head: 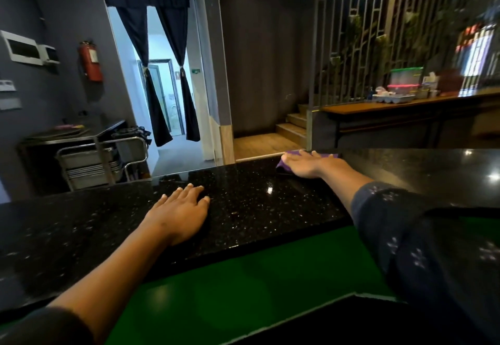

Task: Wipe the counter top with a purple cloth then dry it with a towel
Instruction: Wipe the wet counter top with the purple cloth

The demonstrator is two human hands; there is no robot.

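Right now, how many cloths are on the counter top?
1: the purple cloth lies at the counter top's far edge, under the flat right hand. No towel shows; one may be out of view.

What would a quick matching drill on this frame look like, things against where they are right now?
Things:
1. purple cloth
2. left hand
3. fire extinguisher
4. stacked food containers

Places:
A. hanging on the grey wall, left of the curtained doorway
B. flat on the black counter top, nothing under it
C. on the far wooden table at right
D. under the right hand, at the counter's far edge

Pairs: 1-D, 2-B, 3-A, 4-C
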